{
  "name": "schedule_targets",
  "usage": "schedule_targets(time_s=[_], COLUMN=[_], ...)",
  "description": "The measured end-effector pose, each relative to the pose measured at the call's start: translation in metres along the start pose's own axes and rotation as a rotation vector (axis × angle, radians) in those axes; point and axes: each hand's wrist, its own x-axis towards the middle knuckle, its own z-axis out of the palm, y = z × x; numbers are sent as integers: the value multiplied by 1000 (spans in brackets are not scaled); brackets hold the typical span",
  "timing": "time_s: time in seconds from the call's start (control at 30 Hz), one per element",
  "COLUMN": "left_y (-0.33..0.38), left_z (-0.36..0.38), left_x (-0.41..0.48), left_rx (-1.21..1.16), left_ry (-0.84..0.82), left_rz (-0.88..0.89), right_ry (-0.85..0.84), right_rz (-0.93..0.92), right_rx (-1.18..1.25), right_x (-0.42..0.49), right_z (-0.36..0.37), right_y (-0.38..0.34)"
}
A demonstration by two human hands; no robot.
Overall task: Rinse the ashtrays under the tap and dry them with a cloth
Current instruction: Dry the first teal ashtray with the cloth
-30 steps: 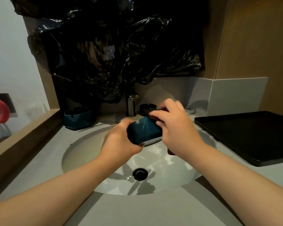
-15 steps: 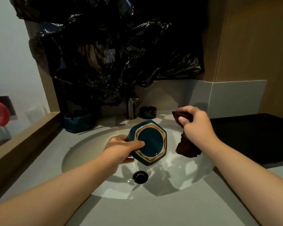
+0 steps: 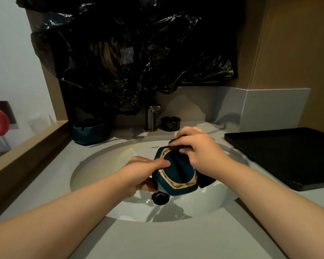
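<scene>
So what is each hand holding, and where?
Left hand grips the teal hexagonal ceramic ashtray by its left rim; right hand grips a bunched dark cloth against it.

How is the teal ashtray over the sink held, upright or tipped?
Tipped. The teal ashtray shows its open bowl toward the camera; left hand grips its rim, right hand holds a dark cloth against it.

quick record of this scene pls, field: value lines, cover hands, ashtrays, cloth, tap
left hand: grips the held ashtray by its rim, above the sink
right hand: presses a dark cloth into the held ashtray's bowl
held ashtray: teal, tilted, opening toward the camera
spare ashtrays: teal ashtray left of the tap, black ashtray right of it
tap: no stream visible
tray: black, on the right
</scene>
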Motion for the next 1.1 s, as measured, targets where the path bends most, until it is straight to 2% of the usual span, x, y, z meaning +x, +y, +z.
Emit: schedule_targets(time_s=[0.13, 0.37, 0.57, 0.73, 0.8, 0.9, 1.0, 1.1], left_y=[-1, -1, -2, -4, -5, -5, -5, -4], left_z=[1, 1, -1, 0, 0, -2, -5, -7], left_x=[1, 1, 5, 6, 7, 12, 16, 17], left_rx=[13, -37, -69, 6, 30, 36, 44, 40], left_ry=[12, -3, 30, 4, 40, 145, 257, 292], left_rz=[1, -2, -11, 9, 27, 35, 37, 30], right_ry=[-24, -46, -145, -51, -72, -114, -241, -324], right_rz=[160, -69, 38, 41, 17, 91, 157, 170], right_rx=[61, -47, -84, 23, -4, -54, -48, 18], right_x=[-5, -5, -10, -7, -5, -7, -11, -12], right_z=[-9, -3, -13, -5, -3, -9, -14, -15], right_y=[14, -14, -3, -21, -19, -6, 0, -1])
